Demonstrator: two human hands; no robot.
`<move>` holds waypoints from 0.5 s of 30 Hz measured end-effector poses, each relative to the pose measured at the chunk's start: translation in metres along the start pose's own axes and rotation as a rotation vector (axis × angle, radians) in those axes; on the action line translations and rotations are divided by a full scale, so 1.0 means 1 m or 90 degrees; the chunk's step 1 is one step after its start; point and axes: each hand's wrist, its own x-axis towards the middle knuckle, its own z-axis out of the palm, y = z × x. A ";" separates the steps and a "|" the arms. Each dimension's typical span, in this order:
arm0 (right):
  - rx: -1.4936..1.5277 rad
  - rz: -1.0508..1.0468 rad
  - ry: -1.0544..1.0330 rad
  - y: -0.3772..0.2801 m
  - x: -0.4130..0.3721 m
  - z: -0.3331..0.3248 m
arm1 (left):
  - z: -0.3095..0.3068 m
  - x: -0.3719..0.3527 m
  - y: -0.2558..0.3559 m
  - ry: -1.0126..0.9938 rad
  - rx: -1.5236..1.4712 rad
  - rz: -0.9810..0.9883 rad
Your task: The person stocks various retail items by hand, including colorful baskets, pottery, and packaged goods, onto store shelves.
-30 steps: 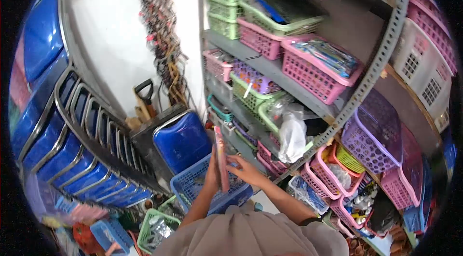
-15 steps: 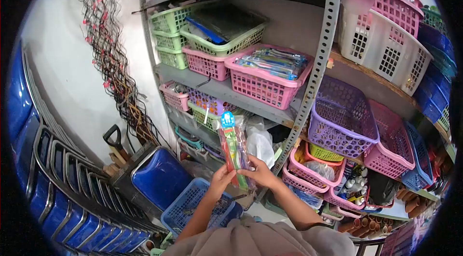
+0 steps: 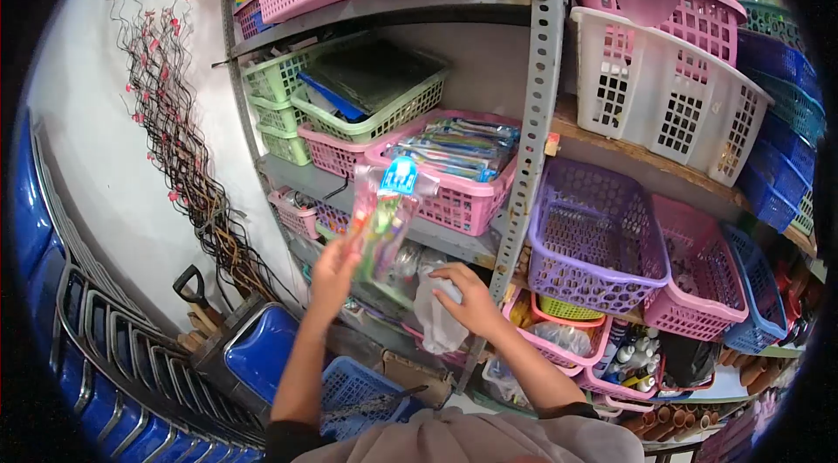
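Observation:
My left hand (image 3: pixel 335 275) is closed round the lower left side of a clear toothbrush pack (image 3: pixel 382 232), which holds colourful handles and is slightly blurred by motion. The pack's blue header with a white tooth on it points up, overlapping the front of a pink basket (image 3: pixel 463 201). Several similar packs (image 3: pixel 458 147) lie in that basket. To the right, my right hand (image 3: pixel 467 297) is apart from the pack, its fingers spread and nothing between them. Behind its fingertips hangs a white plastic bag (image 3: pixel 438 319) at the lower shelf.
A perforated metal post (image 3: pixel 534 105) stands right of the pink basket. Beyond it are a purple basket (image 3: pixel 598 236) and a white crate (image 3: pixel 672 88). Green baskets (image 3: pixel 375 118) fill the shelf's left part. Stacked blue chairs (image 3: pixel 113 376) line the left, with a blue basket (image 3: pixel 358 384) below.
My right hand has let go of the toothbrush pack and moved right. My left hand has lifted the pack up and left, nearer the pink basket. The view has shifted to the right and up.

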 end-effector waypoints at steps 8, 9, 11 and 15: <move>-0.418 -0.159 0.094 0.037 0.041 -0.025 | 0.034 0.151 0.070 -0.016 0.270 0.288; -0.429 -0.143 0.087 0.043 0.042 -0.025 | 0.041 0.166 0.071 -0.020 0.292 0.329; -0.480 -0.123 0.058 0.051 0.041 -0.022 | 0.055 0.187 0.081 -0.055 0.326 0.309; -0.580 -0.169 0.047 0.069 0.035 -0.018 | 0.073 0.221 0.072 -0.161 0.391 0.290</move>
